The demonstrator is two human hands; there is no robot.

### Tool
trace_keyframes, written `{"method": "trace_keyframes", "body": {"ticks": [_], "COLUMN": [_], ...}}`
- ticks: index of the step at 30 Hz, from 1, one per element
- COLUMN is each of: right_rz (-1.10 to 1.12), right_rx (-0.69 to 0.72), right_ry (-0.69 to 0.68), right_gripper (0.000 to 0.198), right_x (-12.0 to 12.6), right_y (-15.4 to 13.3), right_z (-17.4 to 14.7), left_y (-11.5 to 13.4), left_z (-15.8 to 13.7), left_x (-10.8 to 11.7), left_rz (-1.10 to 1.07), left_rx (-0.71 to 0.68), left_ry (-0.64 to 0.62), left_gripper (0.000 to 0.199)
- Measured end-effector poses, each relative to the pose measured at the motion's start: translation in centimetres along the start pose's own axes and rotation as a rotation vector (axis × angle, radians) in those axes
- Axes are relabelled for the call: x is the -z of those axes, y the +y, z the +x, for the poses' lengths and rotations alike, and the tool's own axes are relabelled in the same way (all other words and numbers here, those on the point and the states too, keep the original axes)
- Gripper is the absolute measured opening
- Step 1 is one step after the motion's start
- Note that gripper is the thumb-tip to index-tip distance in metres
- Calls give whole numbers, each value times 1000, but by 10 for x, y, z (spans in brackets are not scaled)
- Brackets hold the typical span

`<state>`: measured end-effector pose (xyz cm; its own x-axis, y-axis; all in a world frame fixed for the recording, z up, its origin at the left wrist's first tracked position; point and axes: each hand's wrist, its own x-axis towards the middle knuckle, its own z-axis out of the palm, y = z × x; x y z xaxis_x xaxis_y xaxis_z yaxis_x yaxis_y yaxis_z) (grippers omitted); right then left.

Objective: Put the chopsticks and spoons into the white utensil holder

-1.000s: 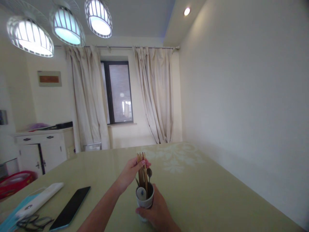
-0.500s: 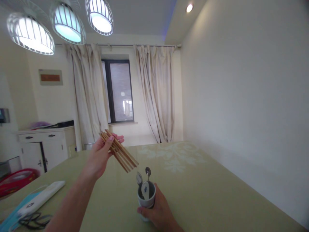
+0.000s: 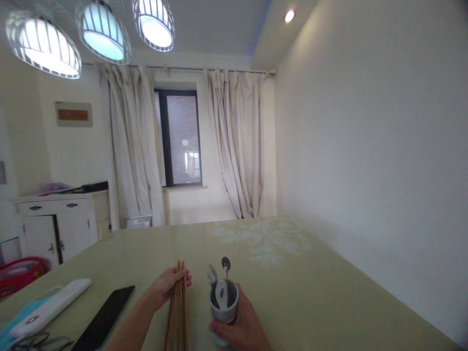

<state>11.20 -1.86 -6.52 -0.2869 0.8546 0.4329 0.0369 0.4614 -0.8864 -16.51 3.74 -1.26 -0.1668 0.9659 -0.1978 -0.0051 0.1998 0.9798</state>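
My left hand (image 3: 171,285) grips a bundle of brown chopsticks (image 3: 177,312) near their far ends. They point back toward me, low over the table or on it; I cannot tell which. Just to the right, my right hand (image 3: 241,324) is wrapped around a pale cup (image 3: 224,314), which stands upright. Out of the cup stick two metal spoons, a lighter one (image 3: 212,275) and a darker one (image 3: 225,264), and a white spoon (image 3: 221,294) with a blue mark. The cup's lower part is partly hidden by my fingers.
On the left of the green table (image 3: 292,292) lie a black phone (image 3: 106,314), a white elongated device (image 3: 51,307), a blue mask (image 3: 22,317) and dark-framed glasses (image 3: 40,341). A white wall (image 3: 365,170) borders the right side. A white cabinet (image 3: 73,219) stands beyond the far left.
My left hand has come down and toward me with the chopsticks, which have swung from slanting to pointing at me. The black phone now shows. My right hand still holds the cup.
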Motion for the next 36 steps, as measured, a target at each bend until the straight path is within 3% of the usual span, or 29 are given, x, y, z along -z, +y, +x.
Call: {"method": "trace_keyframes", "body": {"ticks": [3, 8, 15, 17, 19, 23, 25, 28, 30, 33, 36], "right_rz": [-13, -18, -57, -36, 1, 16, -12, -40, -43, -23, -53], "right_rx": [20, 42, -1, -15, -10, 32, 73, 159, 162, 61, -13], "right_ry": [-18, -20, 4, 7, 9, 81, 134, 197, 252, 311, 284], "right_gripper": [67, 71, 84, 85, 86, 109, 118, 103, 84, 65, 50], "right_x": [1, 2, 2, 2, 1, 2, 3, 4, 5, 5, 5], "right_y": [3, 6, 1, -2, -1, 16, 26, 27, 14, -13, -33], "right_z": [1, 1, -2, -1, -1, -3, -5, -2, 6, 26, 45], "left_y": [-19, -34, -46, -37, -23, -2, 0, -4, -4, 7, 33], "left_z": [12, 23, 13, 6, -5, -35, -47, -56, -58, -62, -70], "left_x": [-15, -35, -53, -54, -54, -58, -65, -78, -85, -89, -81], "left_rz": [330, 820, 1093, 1003, 745, 191, 129, 118, 109, 57, -137], "left_rx": [-41, -135, -209, -291, -402, -463, -484, -505, -504, -518, -519], "left_ry": [25, 168, 300, 360, 333, -15, -135, -225, -206, -140, 30], "left_gripper": [35, 21, 40, 47, 57, 81, 72, 58, 58, 56, 57]}}
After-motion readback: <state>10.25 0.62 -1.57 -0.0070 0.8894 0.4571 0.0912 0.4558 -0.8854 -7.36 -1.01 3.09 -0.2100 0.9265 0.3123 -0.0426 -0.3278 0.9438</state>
